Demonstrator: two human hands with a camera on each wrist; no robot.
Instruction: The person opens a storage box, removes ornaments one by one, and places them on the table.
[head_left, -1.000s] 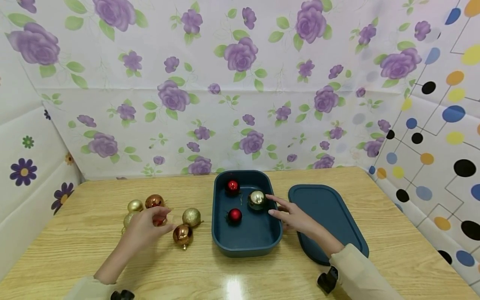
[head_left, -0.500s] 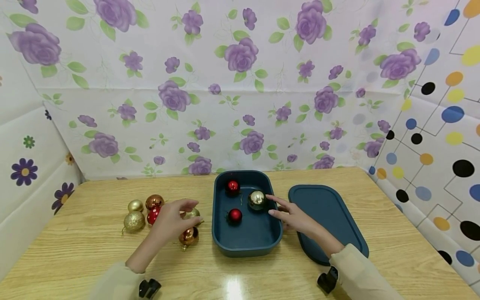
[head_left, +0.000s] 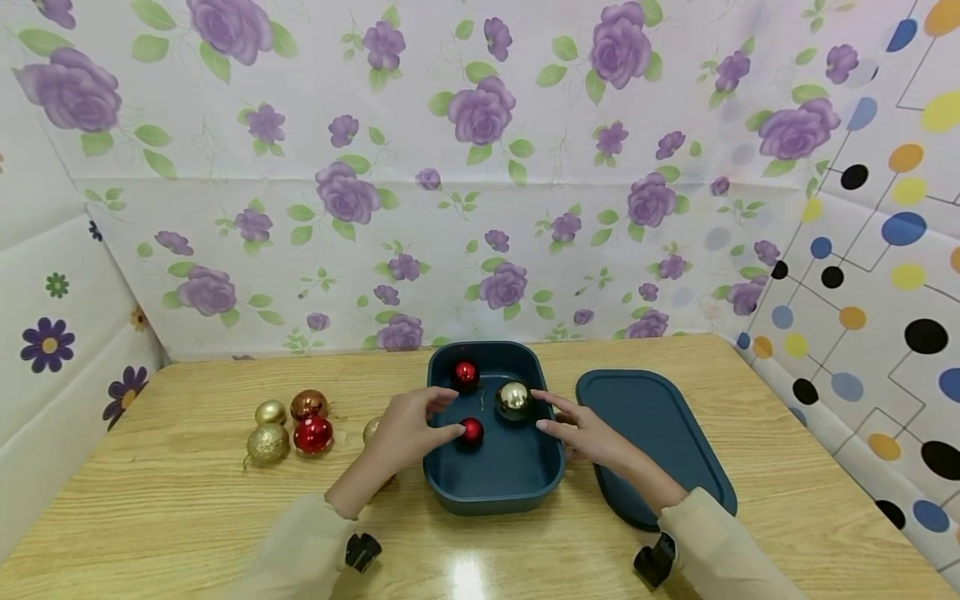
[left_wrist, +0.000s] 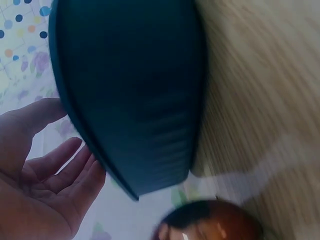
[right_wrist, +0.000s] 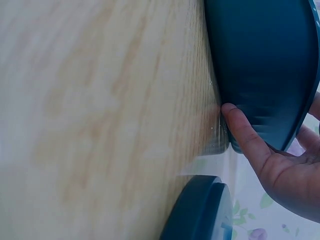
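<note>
My left hand (head_left: 411,429) is over the left rim of a dark blue box (head_left: 491,505), fingers loosely bent and holding nothing. Its thumb tip overlaps a small matte red Christmas ball (head_left: 473,433) in the head view; contact cannot be told. Inside the box lie also a shiny red ball (head_left: 465,373) and a larger shiny gold ball (head_left: 514,402). On the right wall rests my right hand (head_left: 592,435), index finger and thumb over the rim, near the gold ball. In the right wrist view one finger (right_wrist: 245,132) touches the box's outer wall.
Left of the box lie a glittery gold ball (head_left: 268,444), a small gold ball (head_left: 271,412), a copper ball (head_left: 308,404) and a red ball (head_left: 313,434). My left hand partly hides another gold ball (head_left: 371,428) and copper ball (left_wrist: 220,225). The blue lid (head_left: 637,408) lies right.
My left hand has moved right, from above the balls on the table to the box's left rim. The copper ball nearest the box shifted slightly right. My right hand stays put.
</note>
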